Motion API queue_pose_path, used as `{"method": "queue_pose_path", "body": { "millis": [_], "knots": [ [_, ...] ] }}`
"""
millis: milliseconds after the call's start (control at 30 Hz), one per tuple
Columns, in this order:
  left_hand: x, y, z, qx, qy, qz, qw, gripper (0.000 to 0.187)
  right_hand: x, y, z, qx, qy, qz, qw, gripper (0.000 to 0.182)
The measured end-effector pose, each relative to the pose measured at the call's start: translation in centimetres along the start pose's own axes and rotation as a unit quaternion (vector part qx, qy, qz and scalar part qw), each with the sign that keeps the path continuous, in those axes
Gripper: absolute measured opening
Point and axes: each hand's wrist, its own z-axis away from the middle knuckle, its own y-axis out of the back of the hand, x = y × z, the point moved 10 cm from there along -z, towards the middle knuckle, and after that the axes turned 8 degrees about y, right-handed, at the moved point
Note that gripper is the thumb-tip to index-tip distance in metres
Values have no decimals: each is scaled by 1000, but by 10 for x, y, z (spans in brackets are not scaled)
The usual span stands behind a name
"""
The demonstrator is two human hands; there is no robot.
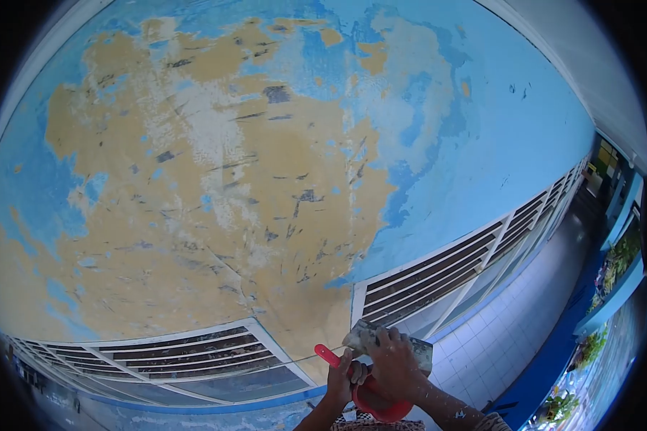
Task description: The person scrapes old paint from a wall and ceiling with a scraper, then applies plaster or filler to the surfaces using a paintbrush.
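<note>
My left hand (340,381) is closed around a tool with a red handle (328,355), whose rounded end sticks out up and to the left past my thumb. My right hand (394,359) grips a flat rectangular plate (421,353), greyish and smeared with pale, putty-like material. Both hands are close together, low in front of my body. Beneath them shows a curved red piece (384,411), partly hidden by the right hand and wrist. Whitish specks dot the right forearm.
Ahead stands a blue wall (510,108) with a large tan, peeled patch (194,179). Slatted white-framed windows (187,359) run below it on both sides of a corner. To the right are a white tiled surface (474,345), blue ledge and plants (562,406).
</note>
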Motion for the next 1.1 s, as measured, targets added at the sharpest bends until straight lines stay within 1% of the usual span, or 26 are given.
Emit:
{"method": "queue_pose_path", "body": {
  "millis": [33, 67, 100, 133, 200, 267, 300, 333, 367, 400, 433, 467, 533, 567, 600, 667, 700, 733, 800, 833, 867, 900, 933, 967, 1000, 1100],
  "knots": [
    [2, -4, 0, -22, -5, 17, 1000, 43, 7, 21, -2, 52, -2, 6, 999, 54],
    [6, -3, 1, -23, -10, 17, 1000, 43, 15, 42, -4, 104, -4, 12, 994, 47],
    [15, 1, 4, 2, -20, 24, 1000, 52, 27, 64, -3, 163, -5, -36, 986, 49],
    [25, 4, 8, 27, -30, 31, 999, 65, 38, 89, 0, 244, -5, -39, 969, 58],
    [43, 9, 19, 43, -44, 45, 997, 61, 59, 135, 10, 334, -58, -75, 938, 50],
    [68, 25, 30, 60, -116, 100, 986, 59, 73, 166, 18, 415, -88, -146, 894, 31],
    [76, 26, 34, 57, -117, 101, 986, 59, 80, 171, 19, 411, -97, -205, 883, 19],
    [92, 28, 42, 64, -157, 101, 980, 58, 83, 171, 17, 411, -94, -203, 884, 19],
    [107, 30, 51, 71, -197, 100, 973, 58, 85, 173, 17, 437, -74, -205, 873, 19],
    [117, 26, 57, 69, -199, 102, 972, 58, 85, 176, 17, 462, -55, -206, 861, 20],
    [131, 23, 66, 76, -224, 104, 966, 57, 83, 182, 16, 478, -53, -169, 860, 30],
    [141, 22, 74, 84, -249, 106, 959, 56, 84, 188, 11, 478, -50, -166, 861, 30],
    [153, 26, 80, 96, -273, 86, 953, 53, 75, 209, 5, 499, -20, -44, 865, 42],
    [161, 28, 84, 111, -297, 64, 946, 52, 78, 213, 2, 504, -19, -23, 863, 51],
    [165, 28, 82, 108, -299, 64, 946, 52, 78, 220, -4, 506, -18, -21, 862, 51],
    [170, 37, 82, 144, -309, 94, 935, 45, 70, 240, -13, 530, -23, 40, 847, 51],
    [174, 38, 80, 116, -313, 88, 939, 48, 66, 246, -19, 556, 2, 57, 829, 51],
    [176, 32, 80, 114, -313, 89, 939, 48, 67, 250, -28, 556, 3, 60, 829, 51],
    [187, 25, 87, 159, -349, 53, 922, 57, 57, 259, -44, 569, 46, 111, 814, 50],
    [187, 26, 85, 156, -352, 56, 921, 57, 48, 265, -49, 586, 87, 143, 793, 51],
    [186, 29, 82, 158, -351, 48, 922, 63, 47, 271, -56, 588, 92, 145, 790, 51],
    [185, 32, 80, 160, -350, 40, 922, 70, 35, 274, -63, 585, 126, 183, 780, 52],
    [185, 35, 78, 158, -354, 42, 921, 70, 22, 276, -70, 579, 160, 221, 768, 53],
    [183, 40, 75, 167, -344, 45, 923, 72, 18, 281, -78, 571, 158, 229, 772, 48],
    [181, 43, 72, 177, -334, 47, 925, 75, 18, 285, -84, 572, 161, 229, 771, 48],
    [178, 44, 66, 181, -330, 27, 926, 78, 11, 284, -107, 544, 205, 305, 754, 50]
  ]
}}
